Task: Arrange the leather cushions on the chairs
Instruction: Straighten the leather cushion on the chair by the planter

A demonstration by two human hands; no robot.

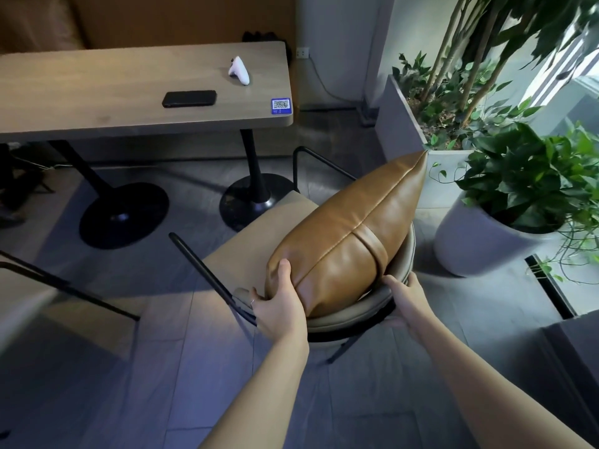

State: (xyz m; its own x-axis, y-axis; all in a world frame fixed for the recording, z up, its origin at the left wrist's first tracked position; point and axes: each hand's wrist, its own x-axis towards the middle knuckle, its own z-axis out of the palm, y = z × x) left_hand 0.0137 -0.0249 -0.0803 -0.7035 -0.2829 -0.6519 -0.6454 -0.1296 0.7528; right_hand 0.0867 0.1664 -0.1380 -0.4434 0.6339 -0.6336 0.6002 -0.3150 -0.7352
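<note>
A tan leather cushion [350, 234] with a seam and a stitched strap stands on edge on a beige chair [259, 241], leaning against its curved backrest [363, 314]. My left hand [280, 303] grips the cushion's near lower corner, thumb pressed into the leather. My right hand [406, 294] lies on the top of the backrest at the cushion's right side, thumb touching the cushion; its fingers wrap over the rim.
A wooden table [97, 92] on black pedestal bases stands beyond the chair, with a black phone [189, 98] and a white controller [239, 70] on it. Potted plants [518, 189] crowd the right side. Another chair's edge [32, 286] shows at left.
</note>
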